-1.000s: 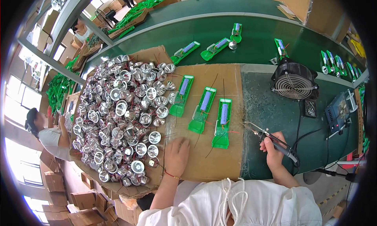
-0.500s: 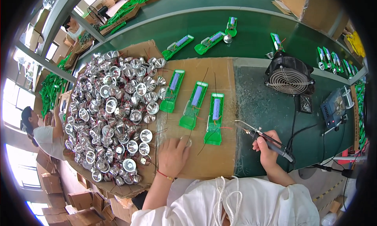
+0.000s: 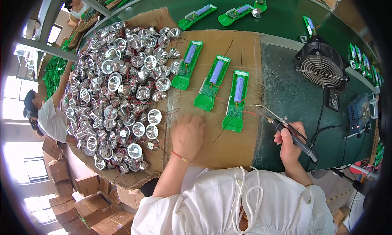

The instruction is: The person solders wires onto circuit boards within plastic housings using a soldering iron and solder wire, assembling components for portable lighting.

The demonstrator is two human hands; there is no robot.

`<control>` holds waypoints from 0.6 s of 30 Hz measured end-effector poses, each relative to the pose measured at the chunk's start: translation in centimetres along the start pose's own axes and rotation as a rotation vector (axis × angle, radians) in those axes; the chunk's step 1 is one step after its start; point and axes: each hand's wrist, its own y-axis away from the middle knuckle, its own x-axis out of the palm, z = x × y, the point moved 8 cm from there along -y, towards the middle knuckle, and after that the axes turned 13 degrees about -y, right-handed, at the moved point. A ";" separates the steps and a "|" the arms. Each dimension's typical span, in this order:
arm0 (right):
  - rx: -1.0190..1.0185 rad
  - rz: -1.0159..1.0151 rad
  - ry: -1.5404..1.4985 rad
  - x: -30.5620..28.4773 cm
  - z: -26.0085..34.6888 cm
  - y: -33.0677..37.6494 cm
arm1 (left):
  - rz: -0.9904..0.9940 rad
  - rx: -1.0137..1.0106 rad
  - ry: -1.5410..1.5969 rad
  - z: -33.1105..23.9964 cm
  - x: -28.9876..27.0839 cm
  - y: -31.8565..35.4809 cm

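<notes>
My left hand (image 3: 187,137) rests on the cardboard sheet (image 3: 216,155), fingers curled down together; whatever they hold is hidden beneath them. Just beyond it lie three green plastic housings: a left one (image 3: 182,80), a middle one (image 3: 203,102) and a right one (image 3: 232,124). Each carries a purple cylindrical battery, a small circuit board and thin wires. In my right hand (image 3: 290,147) is a soldering iron (image 3: 301,145), gripped by its dark handle, with a thin metal tube alongside. Its tip points left, near the right housing's red wire, apart from the board.
A big pile of silver reflector cups (image 3: 122,92) covers the left side. A black fan (image 3: 320,67) and a blue soldering station (image 3: 358,112) stand at the right, with cables across the green bench. More housings lie on the green belt (image 3: 281,14) behind. Another person (image 3: 51,112) works at far left.
The whole view has shifted, so the bench appears higher. A round shiny rim seen at my left fingertips is now hidden. The soldering iron keeps about the same place beside the housings.
</notes>
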 end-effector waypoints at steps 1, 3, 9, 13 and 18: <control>0.001 -0.006 0.004 -0.1 0.1 0.1 | 0.004 -0.028 0.065 0.7 -0.1 0.2; -0.001 0.027 -0.017 0.2 0.4 0.4 | 0.046 -0.088 0.241 1.9 -0.4 0.8; -0.004 0.188 -0.013 2.4 0.7 0.6 | 0.248 -0.291 0.740 0.0 1.5 2.1; -0.106 0.319 0.133 3.8 0.9 0.5 | 0.248 -0.356 0.819 -1.9 1.5 0.7; -0.096 0.309 0.237 3.8 0.2 0.5 | 0.107 -0.180 0.720 -3.0 1.2 -1.1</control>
